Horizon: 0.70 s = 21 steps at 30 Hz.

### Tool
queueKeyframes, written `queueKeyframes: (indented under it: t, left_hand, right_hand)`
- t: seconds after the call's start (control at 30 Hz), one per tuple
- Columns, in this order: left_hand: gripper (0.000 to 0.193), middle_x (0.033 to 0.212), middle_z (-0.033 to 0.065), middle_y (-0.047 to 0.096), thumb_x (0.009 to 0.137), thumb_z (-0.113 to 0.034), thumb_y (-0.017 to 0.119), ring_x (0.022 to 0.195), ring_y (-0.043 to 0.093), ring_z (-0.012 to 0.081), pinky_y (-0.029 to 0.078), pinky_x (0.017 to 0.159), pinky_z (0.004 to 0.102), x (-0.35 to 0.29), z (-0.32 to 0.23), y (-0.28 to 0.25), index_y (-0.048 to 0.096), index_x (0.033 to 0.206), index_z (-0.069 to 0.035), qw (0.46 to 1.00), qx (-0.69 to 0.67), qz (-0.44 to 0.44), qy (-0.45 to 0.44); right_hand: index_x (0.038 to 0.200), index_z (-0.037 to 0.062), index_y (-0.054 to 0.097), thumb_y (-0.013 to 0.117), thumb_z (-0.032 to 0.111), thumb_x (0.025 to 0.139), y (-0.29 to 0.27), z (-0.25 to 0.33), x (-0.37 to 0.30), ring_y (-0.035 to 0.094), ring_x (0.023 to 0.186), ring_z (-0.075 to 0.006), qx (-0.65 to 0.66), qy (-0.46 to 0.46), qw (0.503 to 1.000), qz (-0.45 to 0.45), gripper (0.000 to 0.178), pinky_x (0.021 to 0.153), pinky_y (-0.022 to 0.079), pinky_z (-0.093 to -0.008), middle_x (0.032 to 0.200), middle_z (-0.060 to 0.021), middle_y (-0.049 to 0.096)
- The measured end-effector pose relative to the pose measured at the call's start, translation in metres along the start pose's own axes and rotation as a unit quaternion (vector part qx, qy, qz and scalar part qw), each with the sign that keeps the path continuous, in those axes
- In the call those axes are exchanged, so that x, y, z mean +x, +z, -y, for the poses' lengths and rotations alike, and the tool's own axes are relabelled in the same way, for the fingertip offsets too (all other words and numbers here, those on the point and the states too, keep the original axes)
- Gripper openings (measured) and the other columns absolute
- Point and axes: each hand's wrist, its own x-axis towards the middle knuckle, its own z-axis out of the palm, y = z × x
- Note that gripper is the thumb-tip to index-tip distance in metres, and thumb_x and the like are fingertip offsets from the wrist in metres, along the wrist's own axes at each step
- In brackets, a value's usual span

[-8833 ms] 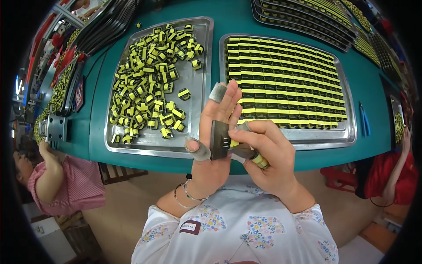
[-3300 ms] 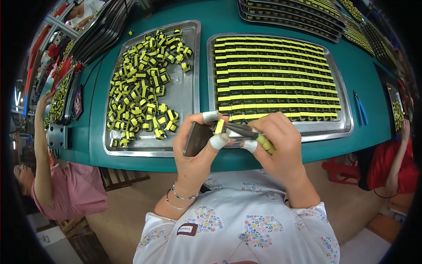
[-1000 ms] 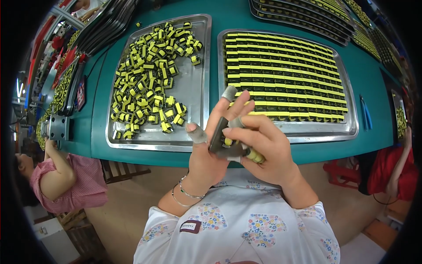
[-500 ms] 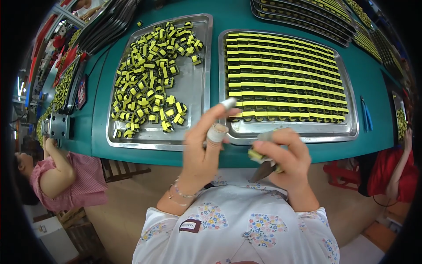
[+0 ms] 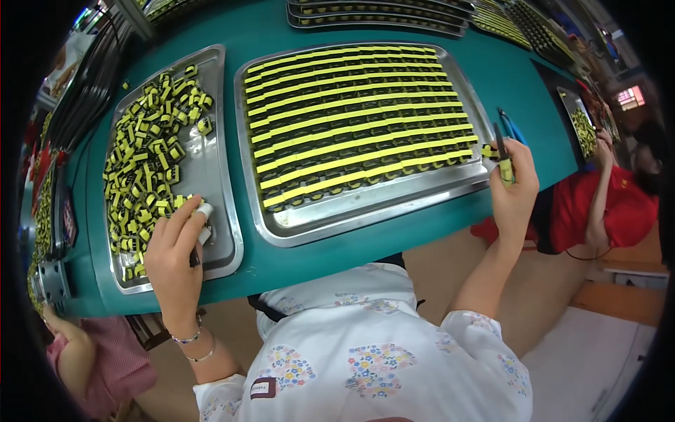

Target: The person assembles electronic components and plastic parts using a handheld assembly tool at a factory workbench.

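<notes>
My left hand (image 5: 176, 257) is over the right side of the left metal tray (image 5: 226, 151), its fingertips at the loose yellow-and-black parts (image 5: 151, 158). Its fingers are curled together, with white covers on the tips; whether a part is between them is hidden. At the right tray's lower right corner, my right hand (image 5: 517, 176) is closed round a small tool with a dark flat blade (image 5: 500, 141) pointing away from me. A yellow-and-black part (image 5: 488, 150) shows beside its fingertips. The right metal tray (image 5: 309, 228) holds the same kind of parts in straight rows (image 5: 358, 119).
Blue-handled pliers (image 5: 511, 126) lie just beyond my right hand. Stacked trays (image 5: 380, 17) stand at the far edge of the green table (image 5: 264, 271). A person in red (image 5: 605, 211) works at the right, another in a pink checked top (image 5: 116, 359) at the left.
My hands have moved apart: the left to the loose parts, the right to the right tray's corner with the bladed tool. The view has shifted, so the trays appear further left.
</notes>
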Motion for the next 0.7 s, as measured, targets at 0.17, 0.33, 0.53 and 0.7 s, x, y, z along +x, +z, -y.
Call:
queueKeyframes:
  t: [0.17, 0.33, 0.53, 0.7]
  left_hand:
    - [0.043, 0.111, 0.0063, 0.063, 0.060, 0.013, 0.059, 0.084, 0.061, 0.0263, 0.051, 0.070, 0.0363, 0.009, -0.001, 0.005, 0.063, 0.099, -0.004, 1.000, 0.020, -0.001, -0.004]
    - [0.042, 0.113, 0.0078, 0.062, 0.062, 0.011, 0.062, 0.093, 0.062, 0.0289, 0.051, 0.074, 0.0361, 0.013, -0.002, -0.002, 0.062, 0.102, -0.003, 0.996, -0.044, 0.057, -0.043]
    - [0.044, 0.116, 0.0078, 0.061, 0.063, 0.012, 0.063, 0.093, 0.063, 0.0294, 0.051, 0.075, 0.0357, 0.011, 0.008, -0.007, 0.060, 0.103, -0.003, 0.995, -0.049, 0.078, -0.025]
    - [0.040, 0.112, 0.0092, 0.063, 0.065, 0.011, 0.063, 0.092, 0.063, 0.0272, 0.051, 0.076, 0.0334, 0.014, 0.014, 0.000, 0.058, 0.103, -0.001, 0.995, -0.076, 0.053, -0.025]
  right_hand:
    - [0.104, -0.0007, 0.057, 0.054, -0.013, 0.071, 0.000, -0.011, 0.003, 0.059, 0.095, -0.0286, -0.086, 0.028, 0.994, 0.056, 0.035, 0.082, 0.046, -0.0316, 0.105, -0.0111, 0.057]
    - [0.105, -0.0001, 0.056, 0.056, -0.012, 0.071, 0.004, -0.007, 0.008, 0.058, 0.093, -0.0321, -0.099, 0.023, 0.989, 0.103, 0.036, 0.080, 0.046, -0.0345, 0.104, -0.0127, 0.056]
    - [0.104, -0.0002, 0.056, 0.056, -0.012, 0.072, 0.005, -0.010, 0.007, 0.059, 0.093, -0.0322, -0.091, 0.021, 0.990, 0.102, 0.034, 0.080, 0.046, -0.0352, 0.103, -0.0129, 0.057]
    - [0.103, -0.0012, 0.056, 0.055, -0.013, 0.072, 0.003, 0.006, 0.008, 0.059, 0.094, -0.0302, -0.122, 0.027, 0.990, 0.069, 0.034, 0.081, 0.046, -0.0338, 0.105, -0.0124, 0.058]
